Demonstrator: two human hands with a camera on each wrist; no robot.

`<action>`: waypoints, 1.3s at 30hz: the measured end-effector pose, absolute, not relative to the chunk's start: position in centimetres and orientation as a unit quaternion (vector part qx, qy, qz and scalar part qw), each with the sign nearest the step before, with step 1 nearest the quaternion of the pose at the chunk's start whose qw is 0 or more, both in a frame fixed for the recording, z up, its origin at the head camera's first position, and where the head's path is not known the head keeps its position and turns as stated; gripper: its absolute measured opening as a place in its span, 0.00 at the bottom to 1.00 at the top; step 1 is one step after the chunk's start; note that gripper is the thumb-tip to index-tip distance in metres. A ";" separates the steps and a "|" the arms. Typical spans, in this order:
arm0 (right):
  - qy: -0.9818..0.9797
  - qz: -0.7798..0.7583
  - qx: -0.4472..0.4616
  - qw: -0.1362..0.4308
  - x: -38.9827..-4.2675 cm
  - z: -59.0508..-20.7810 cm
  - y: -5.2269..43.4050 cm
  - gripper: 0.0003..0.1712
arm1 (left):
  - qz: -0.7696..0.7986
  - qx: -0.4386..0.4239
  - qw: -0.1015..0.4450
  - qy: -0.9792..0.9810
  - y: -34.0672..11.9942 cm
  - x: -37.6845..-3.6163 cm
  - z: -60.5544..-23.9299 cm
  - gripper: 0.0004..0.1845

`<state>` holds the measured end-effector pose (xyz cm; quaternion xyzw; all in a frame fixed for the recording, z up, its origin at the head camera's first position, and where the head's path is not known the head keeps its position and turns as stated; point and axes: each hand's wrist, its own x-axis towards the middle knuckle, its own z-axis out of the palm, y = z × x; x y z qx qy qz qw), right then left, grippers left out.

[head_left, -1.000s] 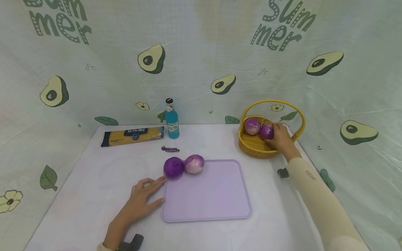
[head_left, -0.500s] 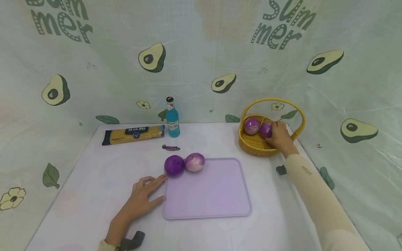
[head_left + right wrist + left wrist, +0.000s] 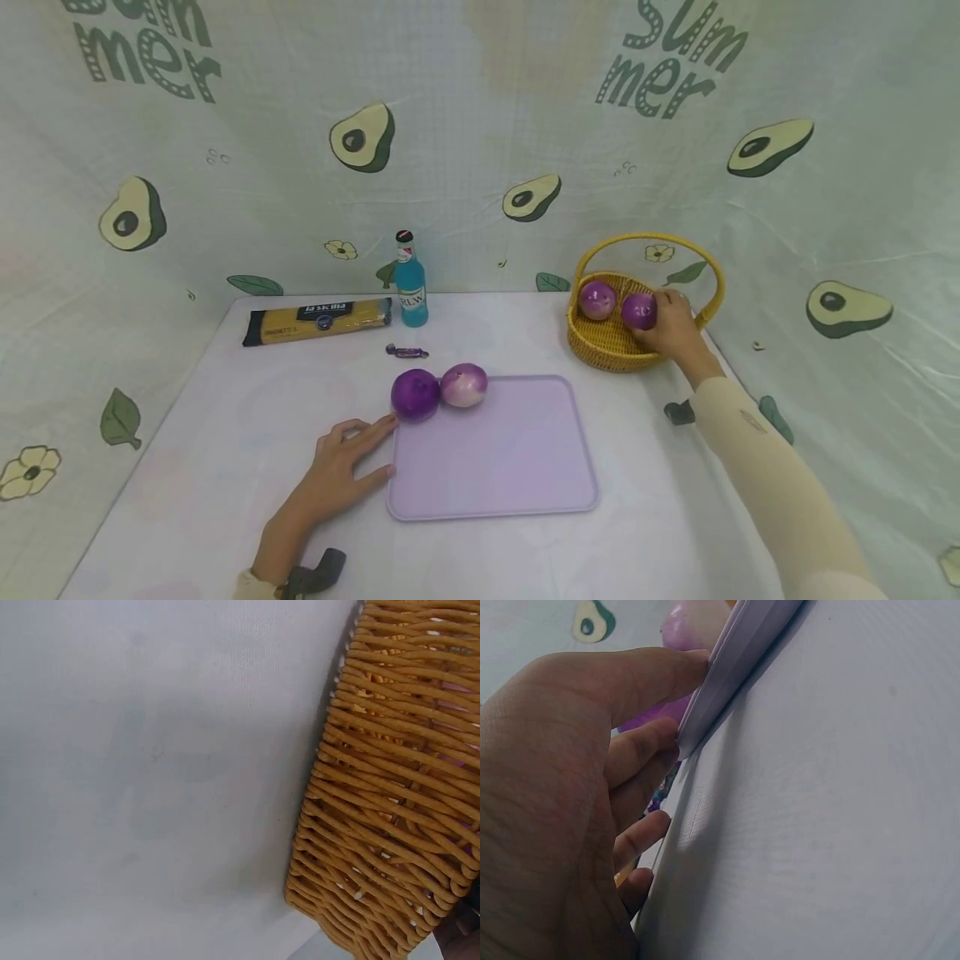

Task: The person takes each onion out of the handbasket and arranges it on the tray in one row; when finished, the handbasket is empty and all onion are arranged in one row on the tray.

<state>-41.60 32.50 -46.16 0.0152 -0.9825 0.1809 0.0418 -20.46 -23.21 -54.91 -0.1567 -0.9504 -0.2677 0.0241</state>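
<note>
While the right hand (image 3: 671, 329) reaches into the round yellow wicker basket (image 3: 600, 346) with its fingers curled around a purple onion (image 3: 638, 311), the left hand (image 3: 341, 475) lies flat and relaxed on the bench (image 3: 225, 467), fingertips against the near-left edge of the flat lilac plastic tray (image 3: 502, 458). The left wrist view shows those fingers (image 3: 649, 675) touching the tray's rim (image 3: 735, 660), grasping nothing. A second, paler purple onion (image 3: 597, 300) sits just beside the held one in the basket, at the far right of the bench. Two more onions rest touching each other at the tray's far-left corner, a deep purple one (image 3: 415, 394) and a whitish-purple one (image 3: 463, 385).

Judging by this layout, the step in hand is the pick-up of an onion from the basket; the next move would call for lifting it clear of the arched handle (image 3: 652, 243) and carrying it over to the tray.

Behind the tray lie a small wrapped purple sweet (image 3: 407, 352), a yellow spaghetti packet (image 3: 318, 321) and a blue glass bottle (image 3: 411, 287), before an avocado-print backdrop (image 3: 480, 142).
</note>
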 end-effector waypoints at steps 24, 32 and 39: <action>-0.976 0.207 0.033 0.061 -38.7 -44.5 31.6 0.52 | -0.272 -0.158 0.030 -0.949 -23.2 -20.3 -54.9 0.37; -0.975 0.209 0.049 0.063 -37.6 -43.7 31.0 0.52 | -0.272 -0.159 0.029 -0.949 -23.2 -20.3 -54.9 0.37; -0.975 0.204 0.056 0.072 -36.9 -43.2 30.2 0.50 | -0.271 -0.163 0.033 -0.948 -23.3 -20.3 -54.9 0.37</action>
